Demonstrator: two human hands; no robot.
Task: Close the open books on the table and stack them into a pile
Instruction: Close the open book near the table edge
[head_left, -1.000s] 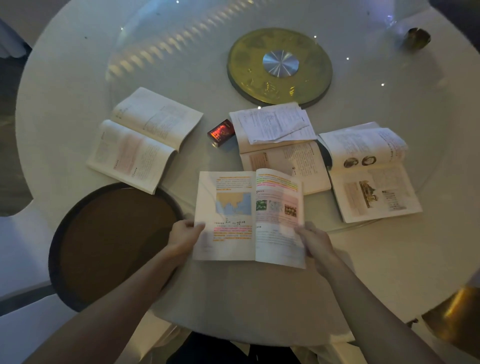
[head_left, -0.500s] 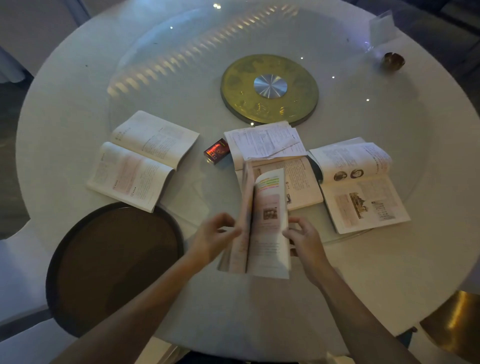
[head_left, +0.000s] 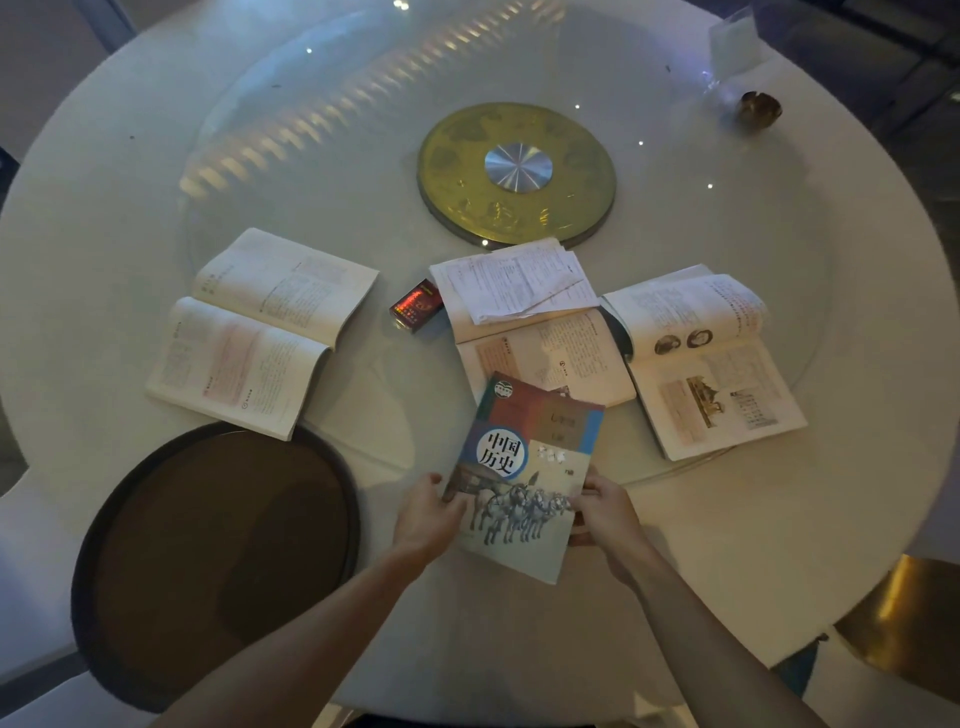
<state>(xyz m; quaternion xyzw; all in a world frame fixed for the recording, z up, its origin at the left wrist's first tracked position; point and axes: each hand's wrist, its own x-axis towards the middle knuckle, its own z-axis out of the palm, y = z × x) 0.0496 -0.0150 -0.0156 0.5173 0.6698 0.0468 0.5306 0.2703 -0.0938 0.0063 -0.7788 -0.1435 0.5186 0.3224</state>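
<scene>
Head view, left to right: a round dark tray (head_left: 218, 561) is seen at the near-left edge of the round white table (head_left: 727, 545). Just beyond it lies an open book (head_left: 260, 332), pages up. A small red box (head_left: 416, 305) rests between that book and a second open book (head_left: 540, 353), on whose far page loose printed sheets (head_left: 514, 280) are laid. A closed textbook (head_left: 524, 473), cover up with horses pictured, is held at its near end by both hands, its far corner overlapping the second open book. The left hand (head_left: 431, 514) is closed on the left edge, thumb on the cover. The right hand (head_left: 605, 512) is closed on the right edge. A third open book (head_left: 711, 364) lies at the right. A gold disc (head_left: 517, 174) sits at the table centre.
</scene>
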